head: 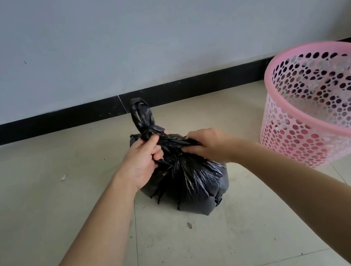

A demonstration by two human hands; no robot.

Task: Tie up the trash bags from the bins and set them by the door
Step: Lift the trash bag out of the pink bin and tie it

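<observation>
1. Left hand (143,159) and right hand (207,147) each grip a twisted end of the black trash bag (193,183).
2. Pink perforated bin (287,136) stands beside it, contents unclear.
3. The trash bag sits full and crinkled on the floor (214,255).

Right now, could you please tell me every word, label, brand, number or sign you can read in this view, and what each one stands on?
There is no readable text.
The black trash bag, gripped at its neck by the left hand and the right hand, shows no print.
The pink bin is plain perforated plastic.
The wall, baseboard and floor show no writing.
The small scrap is too small to tell.
</observation>
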